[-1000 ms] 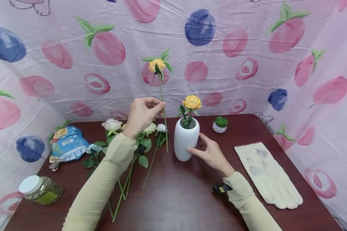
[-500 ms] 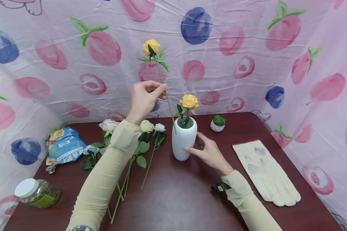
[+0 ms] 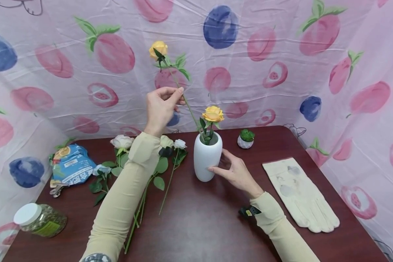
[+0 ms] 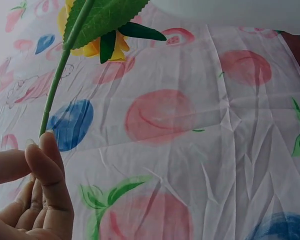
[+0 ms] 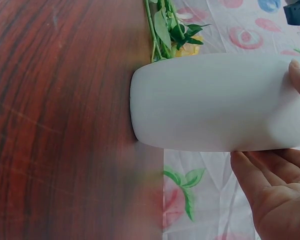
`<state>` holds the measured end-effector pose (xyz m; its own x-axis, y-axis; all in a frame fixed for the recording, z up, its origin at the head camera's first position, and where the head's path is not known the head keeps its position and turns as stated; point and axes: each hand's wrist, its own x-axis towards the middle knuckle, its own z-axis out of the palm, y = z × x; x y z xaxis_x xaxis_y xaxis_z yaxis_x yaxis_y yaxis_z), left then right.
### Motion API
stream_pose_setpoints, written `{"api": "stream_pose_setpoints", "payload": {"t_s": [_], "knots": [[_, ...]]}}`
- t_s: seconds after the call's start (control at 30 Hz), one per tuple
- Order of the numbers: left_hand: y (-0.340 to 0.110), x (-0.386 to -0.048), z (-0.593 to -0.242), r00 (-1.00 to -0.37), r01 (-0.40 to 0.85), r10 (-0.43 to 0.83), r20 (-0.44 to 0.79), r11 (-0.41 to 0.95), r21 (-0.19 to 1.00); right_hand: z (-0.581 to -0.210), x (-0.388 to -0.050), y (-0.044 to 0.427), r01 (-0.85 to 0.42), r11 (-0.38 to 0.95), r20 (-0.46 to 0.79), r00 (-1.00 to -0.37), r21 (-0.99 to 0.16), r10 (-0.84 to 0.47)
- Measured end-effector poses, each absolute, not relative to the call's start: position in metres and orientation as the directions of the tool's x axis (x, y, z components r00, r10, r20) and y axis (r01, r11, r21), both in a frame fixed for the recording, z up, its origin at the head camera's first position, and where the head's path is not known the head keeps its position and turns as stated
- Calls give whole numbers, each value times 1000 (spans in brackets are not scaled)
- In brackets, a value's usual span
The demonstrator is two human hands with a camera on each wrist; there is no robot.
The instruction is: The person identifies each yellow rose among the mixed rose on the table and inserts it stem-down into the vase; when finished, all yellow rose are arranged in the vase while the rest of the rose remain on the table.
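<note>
High over the table, my left hand [image 3: 160, 109] pinches the thin green stem of a yellow rose [image 3: 158, 50] between thumb and fingertips. The stem slants down to the right, and its lower end appears inside the mouth of the white vase [image 3: 205, 160]. Another yellow rose [image 3: 213, 114] stands in that vase. My right hand [image 3: 237, 174] holds the vase low on its right side, thumb across the front. In the right wrist view, the thumb and fingers [image 5: 255, 175] lie on opposite sides of the vase, which stands on the table.
Left of the vase lie white roses [image 3: 122, 142] and a pale blue flower [image 3: 101, 170] with long stems. Further left are a blue bag [image 3: 72, 165] and a lidded jar [image 3: 40, 219]. A small potted plant [image 3: 246, 139] and cream gloves [image 3: 301, 194] are on the right.
My left hand has risen and tilted the rose leftward, bringing its stem's lower end from beside the vase to the mouth. The right hand keeps its hold on the vase.
</note>
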<state>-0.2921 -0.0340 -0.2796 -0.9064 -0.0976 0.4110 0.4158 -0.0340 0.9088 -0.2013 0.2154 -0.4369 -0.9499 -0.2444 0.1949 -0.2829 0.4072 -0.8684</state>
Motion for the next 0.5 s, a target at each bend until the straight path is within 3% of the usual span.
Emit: {"api": "stream_pose_setpoints", "payload": {"t_s": [0.5], "knots": [[-25,-291,-310,-901,420,-126,414,-20,907,-435,-201,214,-285,402,197,-949,-870,-245]]}}
